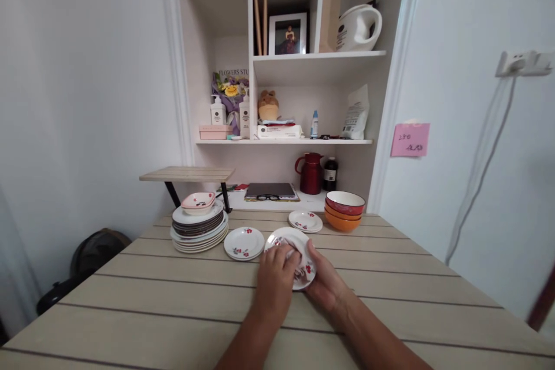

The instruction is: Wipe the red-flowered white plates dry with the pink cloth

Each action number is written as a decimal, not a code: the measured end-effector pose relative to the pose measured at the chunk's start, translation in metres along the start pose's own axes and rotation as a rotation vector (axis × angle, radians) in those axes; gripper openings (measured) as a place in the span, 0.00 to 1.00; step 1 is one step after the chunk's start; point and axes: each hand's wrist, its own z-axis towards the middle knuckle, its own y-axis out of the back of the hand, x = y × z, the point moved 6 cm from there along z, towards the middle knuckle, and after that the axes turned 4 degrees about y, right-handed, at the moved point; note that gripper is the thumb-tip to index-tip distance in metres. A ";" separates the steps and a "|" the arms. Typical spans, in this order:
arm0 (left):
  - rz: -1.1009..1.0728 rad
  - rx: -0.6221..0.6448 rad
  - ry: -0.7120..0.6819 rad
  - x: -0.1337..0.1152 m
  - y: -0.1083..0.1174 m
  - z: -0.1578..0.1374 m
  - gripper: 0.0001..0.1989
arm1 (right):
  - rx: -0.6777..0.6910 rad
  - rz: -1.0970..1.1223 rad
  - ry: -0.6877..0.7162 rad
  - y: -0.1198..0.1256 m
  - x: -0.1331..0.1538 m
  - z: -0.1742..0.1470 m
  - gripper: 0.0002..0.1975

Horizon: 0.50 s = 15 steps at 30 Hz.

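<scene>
My right hand (326, 283) grips a small white plate (284, 236) with red flowers by its right edge and underside, tilted above the table. My left hand (276, 273) is closed over the plate's face, with its fingers bunched around what looks like a crumpled pinkish-brown cloth (296, 255). The fingers hide most of that cloth. Just left of the held plate, small flowered plates (244, 241) lie stacked on the table. Another small stack of flowered plates (306, 220) lies behind it.
At the left stands a tall stack of plates (199, 240) topped with a square bowl (198, 202), beside a low wooden stand (187, 174). Stacked bowls (344, 211), red and orange, are at the back right. A red jug (311, 173) and dark bottle (330, 173) stand behind the slatted table (173, 289).
</scene>
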 end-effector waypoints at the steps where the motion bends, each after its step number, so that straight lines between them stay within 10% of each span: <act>1: -0.007 0.000 -0.018 -0.003 -0.001 -0.001 0.16 | 0.012 -0.005 -0.006 -0.001 -0.002 0.000 0.22; 15: 0.206 -0.004 0.283 0.040 0.003 0.001 0.13 | -0.081 -0.047 0.054 0.003 -0.011 0.004 0.22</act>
